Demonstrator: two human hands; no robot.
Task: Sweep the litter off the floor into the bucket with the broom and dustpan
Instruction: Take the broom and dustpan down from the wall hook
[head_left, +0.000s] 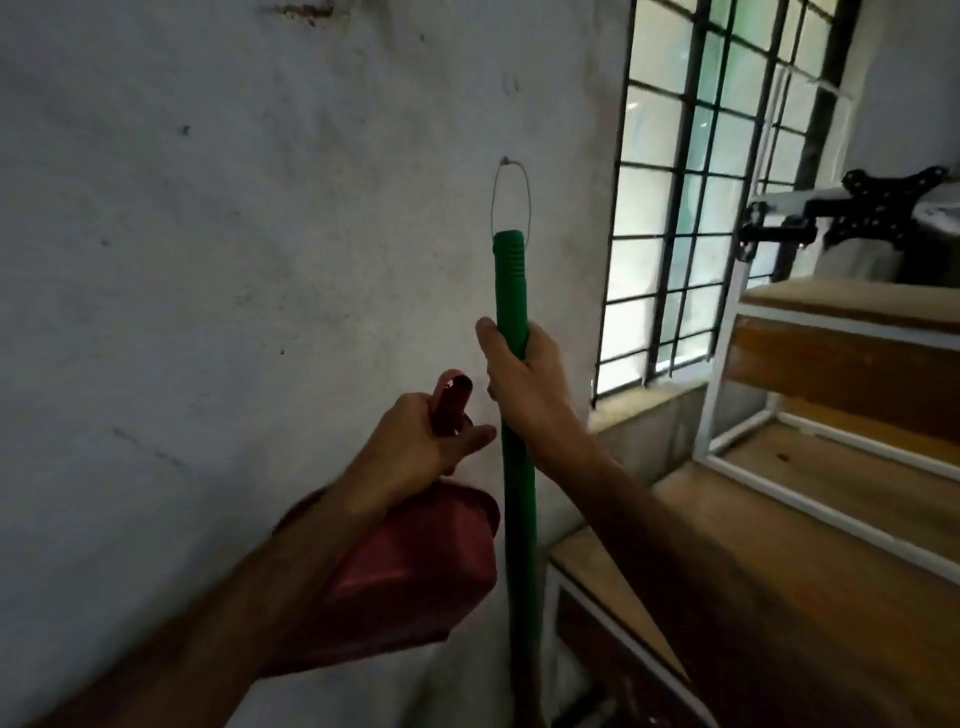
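The broom's green handle (511, 291) stands upright against the white wall. A thin wire loop at its top hangs on a nail (505, 161). My right hand (522, 382) grips the handle a little below its ribbed end. My left hand (415, 441) holds the red dustpan (415, 571) by its handle, the pan hanging below my wrist just left of the broom. The broom head, the floor, the litter and the bucket are out of view.
A barred window (717, 182) is right of the broom. Wooden shelves with white metal frames (810, 467) fill the lower right. A black bracket (883, 208) sits on top of them. The stained white wall (234, 260) fills the left.
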